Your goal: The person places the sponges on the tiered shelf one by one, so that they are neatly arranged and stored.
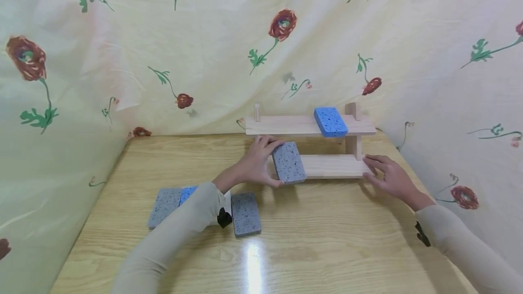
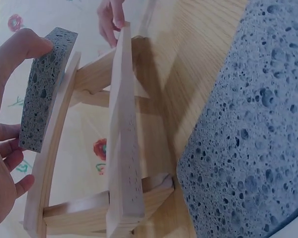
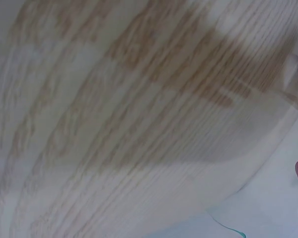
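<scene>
My left hand (image 1: 258,160) grips a grey speckled sponge (image 1: 289,162) by its edges, thumb and fingers on opposite sides. In the head view the sponge stands tilted and overlaps the left part of the lower board of a small two-tier wooden shelf (image 1: 335,166). The left wrist view shows this sponge (image 2: 44,89) beside the upper board (image 2: 54,134). At the shelf's right end, my right hand (image 1: 390,177) holds the tip of the lower board between thumb and fingers. A blue sponge (image 1: 331,121) leans on the upper board, right of its middle.
On the table at front left lie a grey sponge (image 1: 165,205), a blue one (image 1: 187,193) and something white (image 1: 227,198), partly hidden by my left sleeve. Another grey sponge (image 1: 246,214) lies beside them. Flowered cloth (image 1: 220,49) hangs behind the table and along its sides.
</scene>
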The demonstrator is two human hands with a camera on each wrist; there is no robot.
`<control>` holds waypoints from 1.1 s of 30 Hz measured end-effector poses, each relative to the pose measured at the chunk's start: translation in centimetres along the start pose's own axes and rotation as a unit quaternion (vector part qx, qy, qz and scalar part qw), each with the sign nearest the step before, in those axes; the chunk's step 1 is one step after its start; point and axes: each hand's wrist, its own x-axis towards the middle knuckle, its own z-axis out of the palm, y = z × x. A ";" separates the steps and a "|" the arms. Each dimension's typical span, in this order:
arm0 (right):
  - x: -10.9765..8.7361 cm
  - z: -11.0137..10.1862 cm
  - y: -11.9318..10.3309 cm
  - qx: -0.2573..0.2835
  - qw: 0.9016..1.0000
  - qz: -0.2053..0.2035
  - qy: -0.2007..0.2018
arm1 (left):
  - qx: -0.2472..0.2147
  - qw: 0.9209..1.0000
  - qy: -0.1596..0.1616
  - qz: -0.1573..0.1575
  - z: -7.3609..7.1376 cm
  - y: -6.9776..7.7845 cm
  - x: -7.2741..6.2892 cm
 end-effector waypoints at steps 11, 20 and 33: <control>0.1 -0.3 -0.1 -0.011 1.000 -0.026 -0.005 | -0.016 1.000 0.017 -0.013 -0.8 -0.3 1.5; 0.0 -0.3 0.0 -0.012 0.999 -0.036 0.002 | -0.001 0.999 0.035 -0.020 -1.6 -0.1 3.6; 0.0 -0.1 0.4 -0.018 0.998 -0.060 0.023 | -0.006 0.998 0.025 -0.057 -2.5 -0.5 5.8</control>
